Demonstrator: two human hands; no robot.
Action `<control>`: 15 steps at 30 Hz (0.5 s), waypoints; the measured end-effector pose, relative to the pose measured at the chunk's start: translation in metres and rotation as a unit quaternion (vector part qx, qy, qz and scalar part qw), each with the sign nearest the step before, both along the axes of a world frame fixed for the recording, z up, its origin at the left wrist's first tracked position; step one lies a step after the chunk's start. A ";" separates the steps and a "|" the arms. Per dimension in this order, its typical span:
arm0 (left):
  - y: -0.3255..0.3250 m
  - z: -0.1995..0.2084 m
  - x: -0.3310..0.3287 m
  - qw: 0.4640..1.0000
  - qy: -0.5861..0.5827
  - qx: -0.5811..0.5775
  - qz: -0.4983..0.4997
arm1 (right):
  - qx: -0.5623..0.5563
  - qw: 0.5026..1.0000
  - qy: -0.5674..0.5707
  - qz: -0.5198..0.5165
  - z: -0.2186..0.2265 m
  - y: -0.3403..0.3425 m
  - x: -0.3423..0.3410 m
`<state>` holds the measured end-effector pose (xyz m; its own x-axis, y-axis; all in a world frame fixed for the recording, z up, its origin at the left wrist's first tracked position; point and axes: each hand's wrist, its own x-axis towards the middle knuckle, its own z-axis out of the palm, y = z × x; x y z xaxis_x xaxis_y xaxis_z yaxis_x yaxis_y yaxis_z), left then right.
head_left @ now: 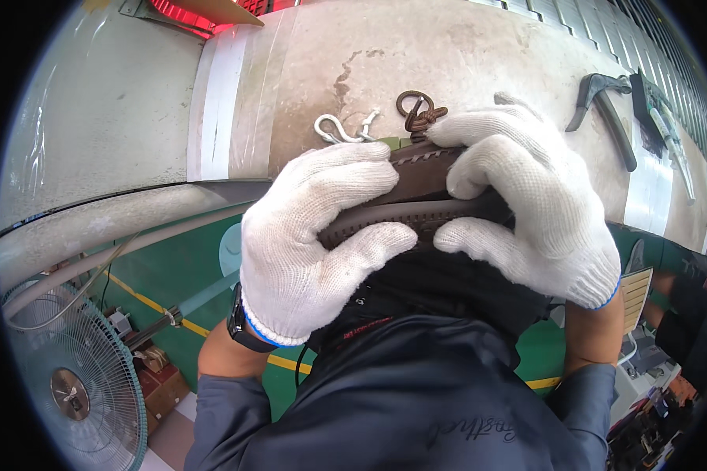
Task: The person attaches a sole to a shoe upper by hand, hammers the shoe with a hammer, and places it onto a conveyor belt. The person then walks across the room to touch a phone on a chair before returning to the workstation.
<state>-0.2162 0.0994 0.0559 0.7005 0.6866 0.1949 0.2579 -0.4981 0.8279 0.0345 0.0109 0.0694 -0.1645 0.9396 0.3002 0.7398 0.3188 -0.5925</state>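
Note:
Both of my hands wear white knit gloves and are closed round a dark brown shoe (pixel 424 182) at the table's near edge. My left hand (pixel 322 212) grips its left side, the thumb along the near sole edge. Curled over the right part is my right hand (pixel 526 184), its thumb close to the left one. Stitching runs along the shoe's edge; much of it is hidden under the gloves. Just beyond it lie a bundled brown shoelace (pixel 421 118) and a looped white cord (pixel 346 129). A bit of green material (pixel 397 144) shows between the hands.
Black-handled pincers (pixel 605 106) and another tool with a pale handle (pixel 668 129) lie on the worn table (pixel 314 71) at right. A red crate (pixel 184 16) stands far left. A floor fan (pixel 75 385) is at lower left. Another person (pixel 687 314) is at the right.

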 end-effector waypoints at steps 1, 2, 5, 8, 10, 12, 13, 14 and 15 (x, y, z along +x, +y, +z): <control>-0.001 0.001 0.002 1.000 -0.002 0.011 0.009 | 0.000 1.000 0.000 0.001 0.000 0.001 -0.001; -0.001 0.001 0.003 1.000 -0.004 0.022 0.017 | -0.003 1.000 0.001 0.004 0.000 0.003 -0.003; 0.003 -0.001 0.003 0.998 0.005 0.065 0.009 | -0.017 1.000 0.002 -0.004 0.000 0.004 -0.006; 0.003 -0.001 0.005 0.998 0.003 0.068 0.014 | -0.021 1.000 0.002 -0.018 -0.001 0.005 -0.006; 0.004 -0.001 0.006 0.997 0.000 0.070 0.014 | -0.015 1.000 0.003 -0.021 -0.001 0.005 -0.005; 0.004 0.000 0.007 0.997 -0.004 0.072 0.013 | -0.042 0.998 0.021 -0.031 0.002 0.005 -0.007; 0.003 0.002 0.007 0.997 0.014 0.075 0.002 | -0.042 0.998 0.020 -0.031 0.005 0.005 -0.009; 0.001 0.004 0.007 0.996 0.033 0.077 -0.009 | -0.059 0.997 0.011 -0.049 0.008 0.004 -0.012; 0.000 0.005 0.007 0.996 0.032 0.077 -0.010 | -0.077 0.995 0.001 -0.066 0.010 0.004 -0.014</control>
